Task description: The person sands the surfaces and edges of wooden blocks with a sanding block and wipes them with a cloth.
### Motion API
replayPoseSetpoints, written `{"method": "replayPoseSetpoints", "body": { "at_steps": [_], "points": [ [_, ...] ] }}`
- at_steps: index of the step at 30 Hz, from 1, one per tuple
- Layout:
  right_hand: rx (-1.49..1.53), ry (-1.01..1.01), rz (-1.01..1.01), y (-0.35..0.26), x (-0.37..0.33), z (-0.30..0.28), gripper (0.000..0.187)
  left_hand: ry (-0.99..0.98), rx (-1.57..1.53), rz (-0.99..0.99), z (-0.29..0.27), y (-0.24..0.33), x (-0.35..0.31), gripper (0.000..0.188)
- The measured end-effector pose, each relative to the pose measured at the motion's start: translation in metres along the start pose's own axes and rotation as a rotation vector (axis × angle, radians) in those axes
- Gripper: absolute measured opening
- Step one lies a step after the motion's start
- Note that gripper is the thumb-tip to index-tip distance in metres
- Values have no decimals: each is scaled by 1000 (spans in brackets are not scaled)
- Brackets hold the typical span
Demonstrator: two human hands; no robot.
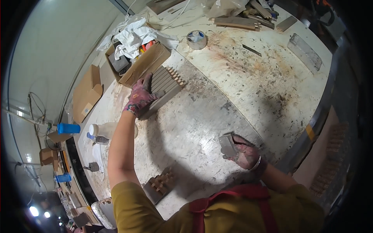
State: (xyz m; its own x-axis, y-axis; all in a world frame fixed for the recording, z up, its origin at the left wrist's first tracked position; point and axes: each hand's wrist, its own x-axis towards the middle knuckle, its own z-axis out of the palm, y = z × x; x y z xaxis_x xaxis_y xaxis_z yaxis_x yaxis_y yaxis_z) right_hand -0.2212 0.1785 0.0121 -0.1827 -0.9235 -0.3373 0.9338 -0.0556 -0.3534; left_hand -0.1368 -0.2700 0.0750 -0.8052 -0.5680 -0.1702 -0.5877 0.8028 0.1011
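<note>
My left hand (140, 96), in a pink floral glove, rests on a row of grey wooden strips (162, 83). Its fingers are spread over the strips' near left end. Pale tenons stick out at the row's far right end. Lower on the right, my right hand (246, 153), in a stained glove, is closed around a small grey block (227, 145), held over the table. The block's exact kind is unclear. Close to my body, a second stack of grey strips (153, 191) with pale tenons lies partly behind my left sleeve.
The stained white table (206, 116) has a seam across it. A cardboard box (145, 64) with white cloths (134, 37) touches the strips' far side. A tape roll (197, 40), a thin dark strip (251, 50) and a flat grey slab (305, 53) lie beyond. Left stands a white bottle (105, 129).
</note>
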Motion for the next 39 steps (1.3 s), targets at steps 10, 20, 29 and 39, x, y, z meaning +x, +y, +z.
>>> {"method": "replayPoseSetpoints", "body": {
  "at_steps": [10, 20, 29, 39],
  "points": [
    [-65, -127, -9, 9, 3, -8, 51, -41, -360, -41, 33, -21, -7, 107],
    [-180, -32, -86, 17, -35, -18, 51, -139, -324, 100, 21, 119, -88, 100],
    [-273, -11, -76, -7, -60, -35, 55, 183, -202, 297, 13, 170, -166, 75],
    [-337, -15, -220, -37, -44, -43, 60, 248, -198, -96, 108, 212, -365, 57]
  ]
}}
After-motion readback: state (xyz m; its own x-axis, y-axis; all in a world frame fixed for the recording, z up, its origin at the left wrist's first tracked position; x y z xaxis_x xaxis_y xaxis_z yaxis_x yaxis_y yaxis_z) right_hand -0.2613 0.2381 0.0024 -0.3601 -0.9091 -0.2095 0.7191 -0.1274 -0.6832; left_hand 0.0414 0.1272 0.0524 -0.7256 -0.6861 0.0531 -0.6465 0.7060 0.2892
